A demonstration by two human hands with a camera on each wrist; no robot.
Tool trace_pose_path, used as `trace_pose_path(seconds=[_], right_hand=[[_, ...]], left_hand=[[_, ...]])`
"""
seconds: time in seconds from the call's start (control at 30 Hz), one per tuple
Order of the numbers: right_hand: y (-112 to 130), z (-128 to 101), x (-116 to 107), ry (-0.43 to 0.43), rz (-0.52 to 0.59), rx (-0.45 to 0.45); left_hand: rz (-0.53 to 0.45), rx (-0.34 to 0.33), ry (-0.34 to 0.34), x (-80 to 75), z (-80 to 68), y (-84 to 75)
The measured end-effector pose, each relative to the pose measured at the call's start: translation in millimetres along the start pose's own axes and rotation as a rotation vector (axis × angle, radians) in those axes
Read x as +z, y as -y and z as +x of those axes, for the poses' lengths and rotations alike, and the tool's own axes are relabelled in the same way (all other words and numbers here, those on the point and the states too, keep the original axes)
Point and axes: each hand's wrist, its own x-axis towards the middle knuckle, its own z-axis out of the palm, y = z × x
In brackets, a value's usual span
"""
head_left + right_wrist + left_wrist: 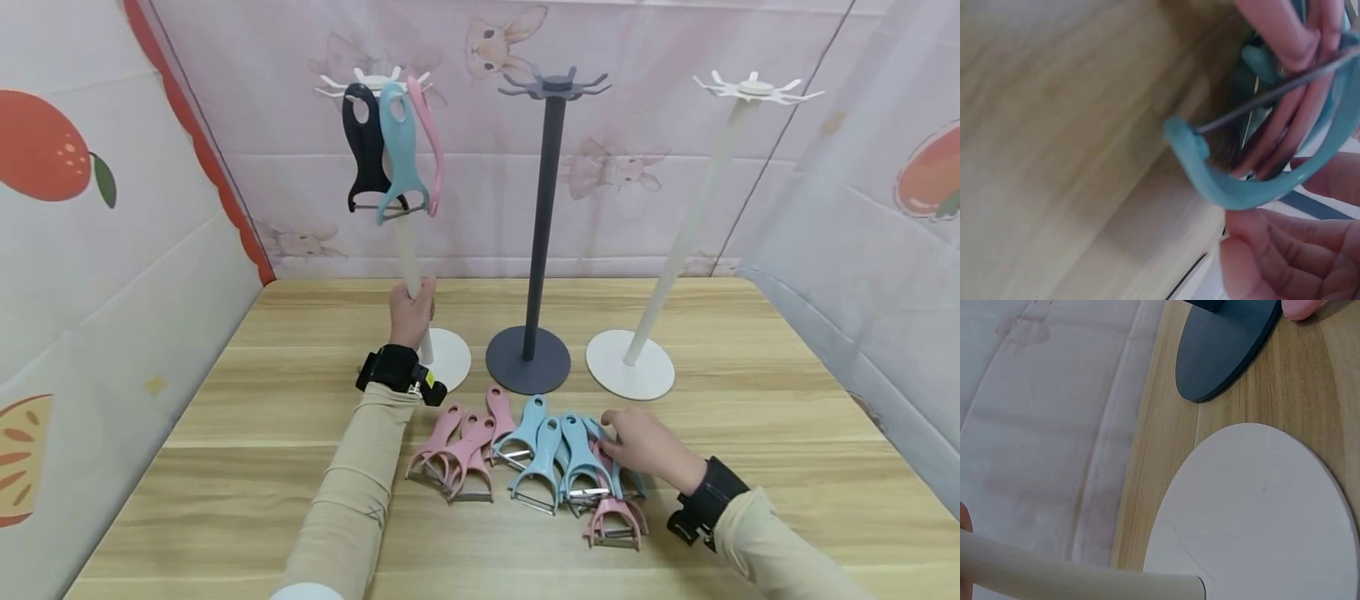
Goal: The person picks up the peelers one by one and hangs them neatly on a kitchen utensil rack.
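Right hand: fingers pinch a blue peeler, lower right of head view, at edge of peeler pile, lower center. Left hand: fingers wrapped round white stand, left of center; hung peelers upper left. Gray stand upper center.

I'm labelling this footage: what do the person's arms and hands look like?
The left hand and right hand are ungloved. The left sleeve and right sleeve are beige and wrinkled, reaching the wristbands. The left wristband and right wristband are black, each with a small black device; the left one bears a yellow mark.
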Motion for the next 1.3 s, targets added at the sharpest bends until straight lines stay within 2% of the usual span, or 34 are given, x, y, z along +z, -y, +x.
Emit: trace_pose_path(seconds=[0.17,0.33,0.47,0.73,1.03,1.17,1.3], right_hand=[[-3,1,-7,-0.077,0.046,-0.031],[0,10,-15,-0.244,0.015,-0.094],[10,24,-22,-0.381,0.049,-0.155],[51,62,-48,-0.545,0.206,-0.326],[105,115,-87,-0.735,0.338,-0.432],[129,139,-105,-0.814,0.456,-0.456],[149,161,-126,-0.912,0.500,-0.416]], left_hand=[[0.019,-0.011,0.012,0.6,-5.0,-9.8],[0.025,-0.014,0.011,0.4,-4.6,-9.8],[0.019,-0.014,0.017,-0.2,-3.4,-8.6],[-0.022,-0.032,0.033,-2.1,0.1,-3.5],[-0.034,-0.045,0.034,-4.1,8.9,14.0],[-0.059,-0.057,0.038,-3.6,4.6,4.2],[-0.072,-0.057,0.047,-2.1,-1.9,-7.7]])
